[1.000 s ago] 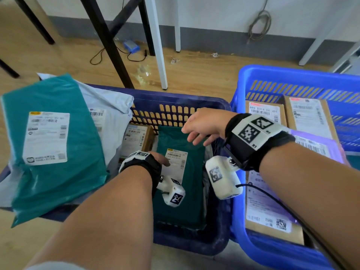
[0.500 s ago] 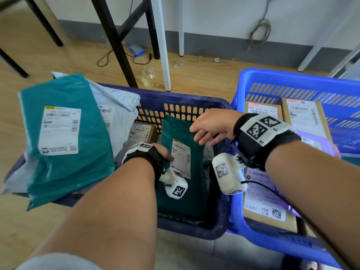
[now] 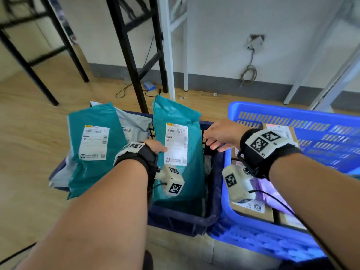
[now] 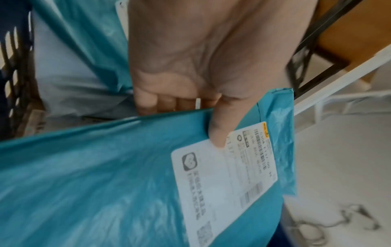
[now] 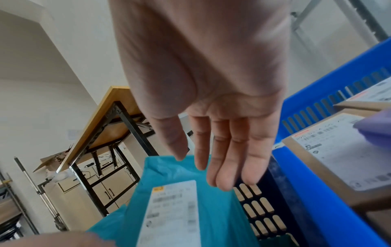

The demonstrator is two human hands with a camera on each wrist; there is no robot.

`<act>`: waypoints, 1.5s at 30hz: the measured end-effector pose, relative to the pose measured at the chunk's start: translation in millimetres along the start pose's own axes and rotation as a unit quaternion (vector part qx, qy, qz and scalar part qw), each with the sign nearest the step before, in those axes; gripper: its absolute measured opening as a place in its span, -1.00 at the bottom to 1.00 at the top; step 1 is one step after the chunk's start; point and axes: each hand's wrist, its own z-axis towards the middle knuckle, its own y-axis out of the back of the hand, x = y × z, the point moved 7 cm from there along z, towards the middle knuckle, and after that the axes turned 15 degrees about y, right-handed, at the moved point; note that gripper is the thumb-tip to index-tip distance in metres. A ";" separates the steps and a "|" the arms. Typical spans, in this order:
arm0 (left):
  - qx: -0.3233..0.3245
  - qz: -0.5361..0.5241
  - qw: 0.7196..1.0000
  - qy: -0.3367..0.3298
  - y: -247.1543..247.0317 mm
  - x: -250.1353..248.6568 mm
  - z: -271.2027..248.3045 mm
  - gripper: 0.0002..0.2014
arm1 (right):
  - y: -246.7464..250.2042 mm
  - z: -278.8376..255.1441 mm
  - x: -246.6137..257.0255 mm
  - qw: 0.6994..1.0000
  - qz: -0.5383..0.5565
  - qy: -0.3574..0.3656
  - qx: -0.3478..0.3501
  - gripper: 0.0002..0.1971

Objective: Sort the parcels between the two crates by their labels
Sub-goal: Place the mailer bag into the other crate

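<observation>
My left hand [image 3: 155, 147] grips a teal mailer parcel [image 3: 177, 152] by its left edge and holds it upright above the dark blue crate [image 3: 212, 193]. In the left wrist view the thumb [image 4: 220, 132] presses on the white label [image 4: 230, 180] and the fingers curl behind the teal mailer [image 4: 105, 175]. My right hand [image 3: 220, 137] hovers open just right of the parcel, over the crate's rim, holding nothing; its straight fingers [image 5: 228, 160] hang above the teal parcel [image 5: 175, 200]. The bright blue crate [image 3: 292, 117] stands to the right.
Another teal mailer [image 3: 93, 147] and a grey mailer [image 3: 134, 125] lean over the dark crate's left side. Cardboard boxes [image 3: 280, 131] and a purple mailer [image 3: 272, 195] lie in the bright blue crate. Black and white table legs [image 3: 128, 53] stand behind on the wooden floor.
My left hand has lifted the teal parcel out of the dark crate to upright. The right hand has let go of its top edge and drawn slightly right. The head view tilted up.
</observation>
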 end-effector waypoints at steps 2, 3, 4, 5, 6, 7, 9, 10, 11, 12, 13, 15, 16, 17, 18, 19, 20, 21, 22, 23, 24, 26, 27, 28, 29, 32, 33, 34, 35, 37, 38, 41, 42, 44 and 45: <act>0.008 -0.047 0.999 -0.021 9.5 2.2 -12.6 -0.48 | 6.0 -9.8 2.2 0.999 0.005 0.028 -0.021 -0.71; 0.009 -0.083 0.996 -0.029 15.8 3.1 -15.3 -0.47 | 12.8 -14.2 2.5 0.997 0.019 0.044 -0.060 -0.74; 0.017 -0.109 0.993 -0.036 20.2 3.3 -17.2 -0.47 | 21.5 -18.6 0.6 0.992 0.027 0.059 -0.111 -0.78; 0.022 -0.130 0.991 -0.038 23.0 2.7 -15.6 -0.46 | 28.9 -23.4 -2.2 0.985 0.029 0.071 -0.153 -0.83; 0.034 -0.154 0.987 -0.044 25.4 3.1 -13.6 -0.44 | 32.7 -28.5 -5.1 0.981 0.037 0.072 -0.176 -0.88; 0.050 -0.176 0.982 -0.052 25.4 1.0 -16.5 -0.41 | 35.2 -32.4 -7.6 0.979 0.049 0.073 -0.186 -0.93; 0.068 -0.224 0.970 -0.065 28.0 0.0 -19.2 -0.35 | 38.7 -35.8 -10.8 0.976 0.068 0.084 -0.189 -0.90; 0.078 -0.251 0.962 -0.072 30.2 -0.7 -14.3 -0.37 | 40.7 -36.9 -12.0 0.974 0.075 0.091 -0.193 -0.85; 0.089 -0.278 0.954 -0.073 30.6 -1.5 -9.1 -0.41 | 41.7 -38.3 -12.9 0.971 0.086 0.101 -0.201 -0.84; 0.106 -0.299 0.945 -0.077 33.2 -2.7 -30.6 -0.48 | 40.8 -40.7 -14.1 0.967 0.103 0.107 -0.205 -0.84; 0.118 -0.315 0.938 -0.082 33.7 -5.2 -45.1 -0.55 | 38.6 -41.8 -16.1 0.964 0.126 0.113 -0.204 -0.84; 0.148 -0.329 0.928 -0.095 31.3 -13.4 -64.9 -0.64 | 33.3 -42.7 -20.9 0.959 0.166 0.119 -0.196 -0.82; 0.172 -0.338 0.920 -0.100 28.6 -17.3 -69.2 -0.67 | 31.7 -43.7 -21.8 0.958 0.174 0.120 -0.196 -0.81; 0.190 -0.346 0.913 -0.103 27.0 -20.6 -69.8 -0.69 | 31.4 -44.2 -22.6 0.956 0.179 0.123 -0.199 -0.81; 0.201 -0.357 0.906 -0.106 26.8 -22.9 -70.4 -0.69 | 32.0 -44.6 -23.3 0.953 0.185 0.124 -0.205 -0.81; 0.207 -0.360 0.903 -0.109 26.8 -24.4 -73.2 -0.68 | 32.6 -45.1 -23.4 0.950 0.194 0.127 -0.210 -0.80; 0.208 -0.363 0.901 -0.112 27.2 -25.7 -73.1 -0.67 | 33.2 -45.9 -23.2 0.946 0.204 0.130 -0.214 -0.81; 0.207 -0.364 0.901 -0.114 27.4 -25.9 -73.0 -0.67 | 33.4 -46.1 -23.0 0.943 0.213 0.132 -0.217 -0.82; 0.205 -0.365 0.901 -0.114 27.8 -25.9 -73.2 -0.67 | 33.9 -45.9 -23.1 0.941 0.220 0.134 -0.221 -0.83; 0.201 -0.366 0.902 -0.112 28.2 -25.8 -73.7 -0.66 | 34.2 -45.8 -23.4 0.939 0.223 0.135 -0.224 -0.84; 0.199 -0.369 0.901 -0.111 28.7 -25.8 -72.9 -0.66 | 34.7 -45.6 -24.0 0.937 0.226 0.135 -0.227 -0.85; 0.199 -0.367 0.902 -0.113 28.4 -26.4 -74.1 -0.66 | 35.1 -44.5 -25.4 0.934 0.236 0.135 -0.233 -0.88; 0.199 -0.366 0.902 -0.112 28.4 -26.7 -75.3 -0.67 | 35.5 -44.1 -25.7 0.933 0.239 0.134 -0.234 -0.88; 0.202 -0.368 0.900 -0.113 28.0 -27.0 -75.5 -0.67 | 35.5 -43.8 -26.1 0.932 0.240 0.134 -0.235 -0.88; 0.204 -0.372 0.899 -0.113 28.2 -27.5 -74.7 -0.67 | 35.6 -43.6 -25.9 0.932 0.239 0.135 -0.237 -0.87; 0.202 -0.369 0.900 -0.113 29.2 -27.2 -71.9 -0.68 | 36.5 -42.9 -26.1 0.930 0.242 0.138 -0.242 -0.85; 0.202 -0.365 0.902 -0.114 29.3 -27.0 -70.1 -0.68 | 36.8 -43.1 -25.8 0.929 0.243 0.139 -0.242 -0.85; 0.201 -0.358 0.904 -0.116 29.7 -27.0 -69.3 -0.70 | 37.0 -43.0 -25.2 0.928 0.246 0.141 -0.242 -0.85; 0.201 -0.351 0.907 -0.118 30.4 -26.3 -68.9 -0.72 | 37.3 -43.0 -24.8 0.927 0.248 0.143 -0.242 -0.84; 0.199 -0.339 0.912 -0.118 31.8 -23.0 -66.1 -0.74 | 38.3 -42.8 -25.2 0.923 0.259 0.144 -0.247 -0.84; 0.197 -0.334 0.914 -0.117 33.1 -20.6 -65.3 -0.75 | 39.2 -42.5 -25.9 0.920 0.266 0.144 -0.250 -0.83; 0.192 -0.340 0.914 -0.112 38.9 -12.1 -62.5 -0.81 | 41.2 -42.2 -25.5 0.916 0.273 0.149 -0.255 -0.81; 0.190 -0.346 0.912 -0.112 41.8 -9.6 -62.4 -0.83 | 41.6 -42.0 -24.6 0.915 0.274 0.152 -0.255 -0.80; 0.187 -0.357 0.907 -0.118 48.5 -6.1 -62.1 -0.84 | 41.1 -41.5 -21.0 0.913 0.280 0.161 -0.250 -0.78; 0.186 -0.360 0.906 -0.122 52.1 -4.9 -61.9 -0.84 | 40.6 -41.2 -18.8 0.910 0.286 0.168 -0.249 -0.78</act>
